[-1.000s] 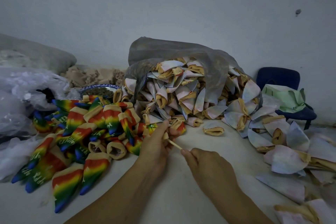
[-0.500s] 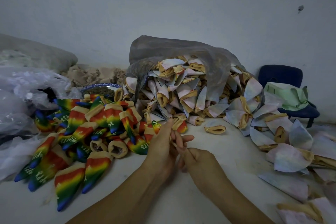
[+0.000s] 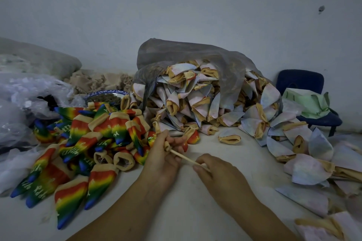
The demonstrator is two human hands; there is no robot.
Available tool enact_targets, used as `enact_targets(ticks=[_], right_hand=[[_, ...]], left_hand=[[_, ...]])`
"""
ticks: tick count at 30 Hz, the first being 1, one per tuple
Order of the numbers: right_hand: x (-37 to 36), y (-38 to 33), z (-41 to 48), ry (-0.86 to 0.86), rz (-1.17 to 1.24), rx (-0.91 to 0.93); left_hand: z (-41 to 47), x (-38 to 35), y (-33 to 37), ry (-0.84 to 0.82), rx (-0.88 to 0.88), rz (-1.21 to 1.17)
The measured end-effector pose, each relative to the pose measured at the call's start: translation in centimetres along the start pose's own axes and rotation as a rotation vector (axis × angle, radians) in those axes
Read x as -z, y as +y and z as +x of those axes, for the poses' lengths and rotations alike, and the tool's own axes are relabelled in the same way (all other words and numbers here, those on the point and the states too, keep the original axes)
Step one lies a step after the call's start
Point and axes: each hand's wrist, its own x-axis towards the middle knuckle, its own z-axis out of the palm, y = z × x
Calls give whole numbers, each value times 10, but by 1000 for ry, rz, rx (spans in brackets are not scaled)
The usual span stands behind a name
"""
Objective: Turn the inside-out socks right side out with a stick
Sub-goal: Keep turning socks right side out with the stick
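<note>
Spilling pale inside-out socks (image 3: 195, 103) from grey plastic bag (image 3: 186, 55), left hand (image 3: 162, 160) fingers (image 3: 176, 140) gripping sock (image 3: 167, 146), right hand (image 3: 221, 178) fingers (image 3: 198, 168) pinching stick (image 3: 184, 157)

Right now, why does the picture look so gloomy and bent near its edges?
Head view: the light is dim, flat and bluish, with no hard shadows or glare. Head view: the wide-angle lens stretches things near the border, like the pale inside-out socks at right. Head view: the stick, left hand and right hand at centre look fairly sharp.

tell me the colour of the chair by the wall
The chair is dark blue; the head view shows it at far right.
</note>
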Motion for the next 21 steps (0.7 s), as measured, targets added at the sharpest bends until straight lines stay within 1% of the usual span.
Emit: enact_targets(ticks=[5, 12, 14, 17, 21], right_hand=[[8, 2, 0, -26, -140, 30], [6, -12, -5, 12, -259, -1], [5, -13, -5, 14, -249, 6], [3, -12, -4, 15, -196, 39], [0, -4, -3, -23, -39, 93]], left_hand=[[7, 2, 1, 17, -54, -20], [8, 2, -2, 34, -166, 82], [7, 2, -1, 37, -161, 86], [5, -1, 0, -3, -107, 19], [-1, -2, -2, -36, -102, 25]])
